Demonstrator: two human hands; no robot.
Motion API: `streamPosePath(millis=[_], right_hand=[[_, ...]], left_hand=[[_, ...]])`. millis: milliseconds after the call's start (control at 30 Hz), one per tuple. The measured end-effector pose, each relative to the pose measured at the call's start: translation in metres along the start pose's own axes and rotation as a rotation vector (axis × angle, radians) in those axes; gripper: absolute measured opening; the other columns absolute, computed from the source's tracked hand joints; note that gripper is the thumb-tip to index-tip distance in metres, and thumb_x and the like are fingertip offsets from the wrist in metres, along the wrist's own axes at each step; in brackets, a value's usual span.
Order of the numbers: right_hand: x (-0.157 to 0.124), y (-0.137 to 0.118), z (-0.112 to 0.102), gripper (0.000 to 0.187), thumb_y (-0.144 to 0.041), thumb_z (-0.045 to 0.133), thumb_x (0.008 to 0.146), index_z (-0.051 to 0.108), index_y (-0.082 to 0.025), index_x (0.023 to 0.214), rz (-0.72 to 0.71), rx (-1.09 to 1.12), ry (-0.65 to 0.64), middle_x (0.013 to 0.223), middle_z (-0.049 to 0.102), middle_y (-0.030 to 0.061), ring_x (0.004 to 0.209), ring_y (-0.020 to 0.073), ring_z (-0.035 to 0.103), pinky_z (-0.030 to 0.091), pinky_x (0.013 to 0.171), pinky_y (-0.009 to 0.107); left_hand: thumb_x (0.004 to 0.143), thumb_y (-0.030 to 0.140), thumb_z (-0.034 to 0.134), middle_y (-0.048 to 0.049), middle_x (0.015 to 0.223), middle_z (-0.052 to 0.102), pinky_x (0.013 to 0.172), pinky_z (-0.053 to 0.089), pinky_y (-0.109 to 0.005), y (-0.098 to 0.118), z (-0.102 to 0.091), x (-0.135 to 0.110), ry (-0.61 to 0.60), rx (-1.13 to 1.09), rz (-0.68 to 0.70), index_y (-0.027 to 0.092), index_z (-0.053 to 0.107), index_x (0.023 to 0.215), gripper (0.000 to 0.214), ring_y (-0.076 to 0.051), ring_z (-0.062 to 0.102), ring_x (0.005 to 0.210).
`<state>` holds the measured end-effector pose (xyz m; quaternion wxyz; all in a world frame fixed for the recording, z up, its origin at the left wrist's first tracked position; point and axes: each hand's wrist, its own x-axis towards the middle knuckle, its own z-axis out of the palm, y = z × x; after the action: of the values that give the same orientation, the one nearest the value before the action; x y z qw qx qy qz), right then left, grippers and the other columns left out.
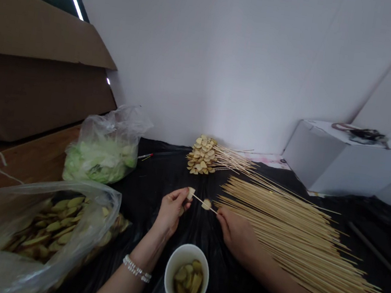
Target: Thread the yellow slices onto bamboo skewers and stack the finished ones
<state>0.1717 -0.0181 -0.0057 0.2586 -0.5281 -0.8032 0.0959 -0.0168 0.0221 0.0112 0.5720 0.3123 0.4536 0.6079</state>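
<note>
My left hand (171,211) pinches a bamboo skewer (200,200) near its tip, with its fingers against a pale food slice (191,193). A second slice (206,204) sits farther down the skewer. My right hand (237,235) holds the skewer's other end between its fingertips. Below my hands stands a white bowl (175,265) holding several yellow-green slices in dark liquid. A bead bracelet (136,269) circles my left wrist. Nearest my right hand lies a large spread of loose bamboo skewers (295,238).
A bundle of skewers loaded with slices (201,154) lies at the far side of the black plastic sheet (152,198). On the left are a clear bag of slices (49,228), a bag of pale green leaves (101,160), and cardboard (30,55). A white box (346,163) stands right.
</note>
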Motion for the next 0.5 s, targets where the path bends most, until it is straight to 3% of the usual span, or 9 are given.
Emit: streamPosePath(millis=[300,500], right_hand=[[-0.0042,-0.0021,-0.0043,0.024,-0.02,0.035,0.093,0.053,-0.019,0.077,-0.049,-0.109,0.059,0.071,0.061,0.0025,0.065,0.0147,0.053,0.03,0.062,0.026],[-0.0034,-0.0022,-0.004,0.025,-0.018,0.034,0.093,0.054,-0.019,0.077,-0.007,-0.09,0.016,0.073,0.062,0.0023,0.065,0.0141,0.054,0.029,0.061,0.026]], left_hand=[[0.051,0.038,0.083,-0.0027,0.062,0.063,0.048,0.04,-0.015,-0.005,0.0005,0.0006,0.008,0.048,0.0,0.011,0.073,0.072,0.036,-0.006,0.052,0.053],[0.051,0.038,0.083,-0.0036,0.063,0.062,0.048,0.04,-0.015,-0.0037,0.0012,-0.0011,-0.028,0.057,-0.004,0.011,0.074,0.074,0.037,-0.007,0.052,0.056]])
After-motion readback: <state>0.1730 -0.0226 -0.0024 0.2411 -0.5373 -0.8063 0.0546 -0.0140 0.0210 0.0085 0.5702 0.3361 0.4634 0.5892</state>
